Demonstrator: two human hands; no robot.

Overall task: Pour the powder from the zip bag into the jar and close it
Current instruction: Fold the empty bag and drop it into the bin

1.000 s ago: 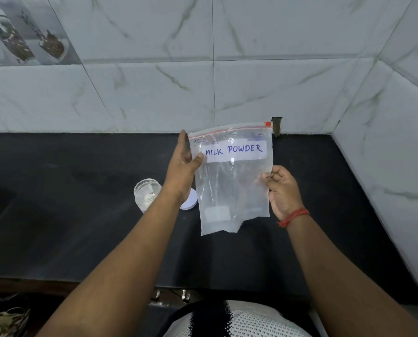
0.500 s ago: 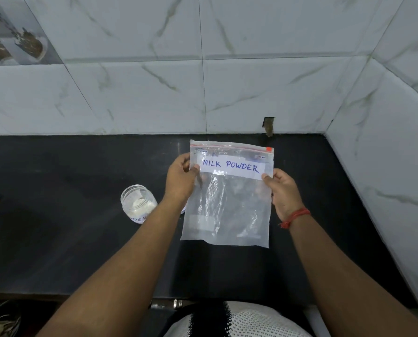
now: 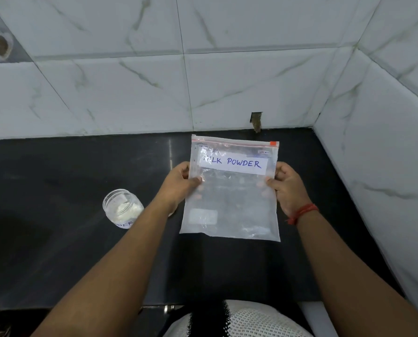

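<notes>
Clearly our left hand [image 3: 178,182] and right hand [image 3: 287,184] pinch the zip bag [image 3: 230,203] by its side edges above the counter [image 3: 57,251]; it looks limp, slick, nearly weightless. Beside it the jar [image 3: 122,207] stands open with powder inside; we judge its rigid wall the surest hold.

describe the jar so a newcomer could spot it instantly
Start at the black stone counter under the white marble-tiled wall. Left of the left forearm stands a small clear plastic jar, open-topped, with white powder inside and a white handwritten label low on its side. It is the only round container; the zip bag is flat.
</notes>
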